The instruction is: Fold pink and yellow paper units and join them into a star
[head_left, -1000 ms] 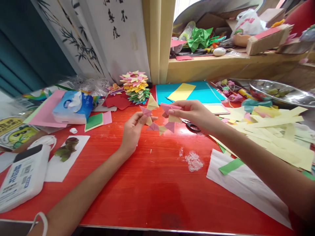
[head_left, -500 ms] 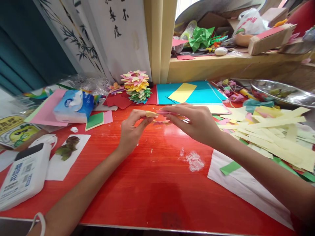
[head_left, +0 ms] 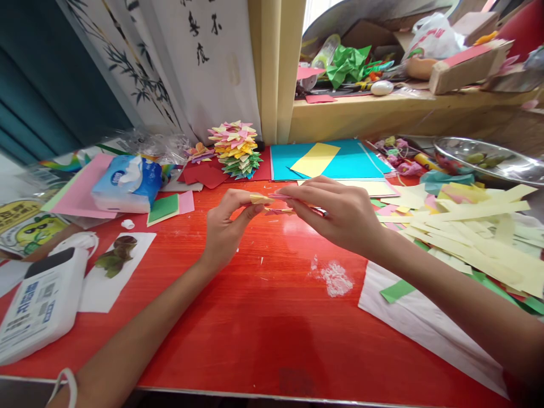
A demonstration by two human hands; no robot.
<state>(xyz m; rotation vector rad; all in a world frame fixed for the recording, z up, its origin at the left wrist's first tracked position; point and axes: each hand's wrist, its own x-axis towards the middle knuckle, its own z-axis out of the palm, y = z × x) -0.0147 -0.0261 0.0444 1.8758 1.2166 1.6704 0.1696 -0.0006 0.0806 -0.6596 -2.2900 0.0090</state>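
Above the middle of the red table, both hands pinch small folded paper pieces that meet between my fingertips. My left hand point(head_left: 229, 224) grips a yellow folded paper piece point(head_left: 260, 198) between thumb and fingers. In my right hand point(head_left: 335, 209) is a pink folded paper piece point(head_left: 278, 196), its end touching or nearly touching the yellow one. Below them shows part of a pink and orange paper chain point(head_left: 278, 212), mostly hidden behind my right fingers. Farther back stands a tiered ornament of folded paper point(head_left: 236, 150) in pink, yellow and green.
Yellow paper strips point(head_left: 480, 238) are heaped at the right beside a metal bowl point(head_left: 505, 158). Blue sheets point(head_left: 352, 158) lie at the back. On the left are a tissue pack point(head_left: 127, 181), a white box-shaped thing point(head_left: 38, 306) and green paper point(head_left: 165, 207).
My right hand has shifted slightly, and the pink piece looks thinner and flatter between its fingers. My left hand stays almost in place with the yellow piece.
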